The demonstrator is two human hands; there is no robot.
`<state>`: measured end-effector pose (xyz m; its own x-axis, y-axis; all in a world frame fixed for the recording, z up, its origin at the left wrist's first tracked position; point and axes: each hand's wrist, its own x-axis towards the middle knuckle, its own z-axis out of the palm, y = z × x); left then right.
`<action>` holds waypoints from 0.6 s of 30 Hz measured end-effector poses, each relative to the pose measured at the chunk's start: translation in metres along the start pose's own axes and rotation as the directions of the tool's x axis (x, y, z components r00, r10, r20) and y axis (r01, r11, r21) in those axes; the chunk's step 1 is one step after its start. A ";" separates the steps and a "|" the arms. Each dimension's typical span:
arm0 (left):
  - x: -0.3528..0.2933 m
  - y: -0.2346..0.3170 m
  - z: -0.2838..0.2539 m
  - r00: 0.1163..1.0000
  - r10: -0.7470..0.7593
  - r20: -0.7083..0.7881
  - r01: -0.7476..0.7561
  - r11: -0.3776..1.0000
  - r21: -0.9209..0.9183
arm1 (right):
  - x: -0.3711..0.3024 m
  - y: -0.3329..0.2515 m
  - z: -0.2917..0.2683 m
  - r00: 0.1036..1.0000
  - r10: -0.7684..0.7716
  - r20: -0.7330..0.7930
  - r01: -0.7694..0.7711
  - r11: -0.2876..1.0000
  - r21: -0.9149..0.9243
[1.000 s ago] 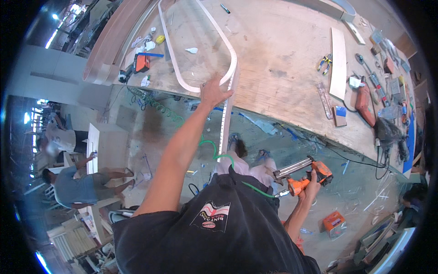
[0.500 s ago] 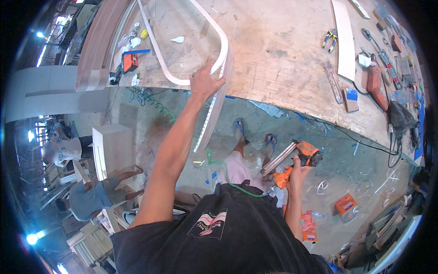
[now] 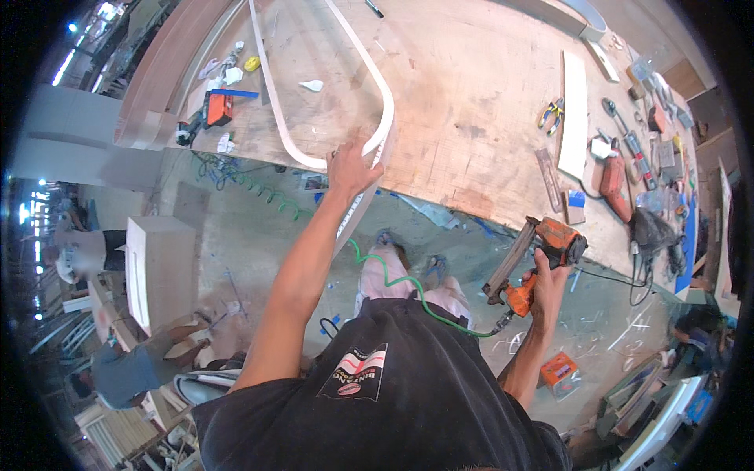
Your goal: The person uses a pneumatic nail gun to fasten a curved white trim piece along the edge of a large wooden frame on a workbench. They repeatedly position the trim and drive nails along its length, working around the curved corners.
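Note:
My left hand [image 3: 352, 169] is closed around the rounded corner of a pale, bent frame [image 3: 382, 98], which lies partly on the wooden worktable [image 3: 463, 90]. From under that hand a strip with evenly spaced cuts or marks [image 3: 351, 213] hangs over the table's near edge; my forearm hides part of it. My right hand [image 3: 549, 281] wraps the handle of an orange and black air nail gun [image 3: 559, 242], held off the table's near edge on the right. A green air hose [image 3: 424, 304] runs from its handle across my front.
On the table's right are pliers [image 3: 551, 116], a pale board [image 3: 574, 118], a red power tool [image 3: 615, 182] and other tools. An orange and black tool [image 3: 219, 108] lies at the left. A pale box [image 3: 161, 271] stands on the floor, near other people at the left.
My right hand has raised the nail gun forward and to the right, closer to the table edge. My left hand keeps its hold on the frame's corner. The view has shifted somewhat.

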<state>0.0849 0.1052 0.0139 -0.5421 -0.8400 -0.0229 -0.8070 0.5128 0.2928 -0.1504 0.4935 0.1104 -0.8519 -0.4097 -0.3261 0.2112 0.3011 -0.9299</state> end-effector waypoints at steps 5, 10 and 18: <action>0.002 0.028 -0.005 0.998 -0.067 0.013 0.068 0.994 -0.091 | 0.037 -0.044 0.012 0.989 -0.083 0.119 0.116 0.946 -0.304; 0.034 0.053 0.015 0.976 -0.191 -0.100 0.158 0.950 -0.270 | 0.052 -0.097 0.065 0.965 -0.083 0.249 0.175 0.909 -0.377; 0.086 0.073 0.021 0.884 -0.388 -0.259 0.295 0.896 -0.333 | 0.104 -0.129 0.142 0.851 -0.154 0.502 0.342 0.888 -0.308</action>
<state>-0.0254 0.0743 0.0128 -0.1057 -0.9878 0.1141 -0.8050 0.1523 0.5733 -0.1984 0.2893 0.1722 -0.5167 -0.8275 -0.2198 -0.2514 0.3921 -0.8849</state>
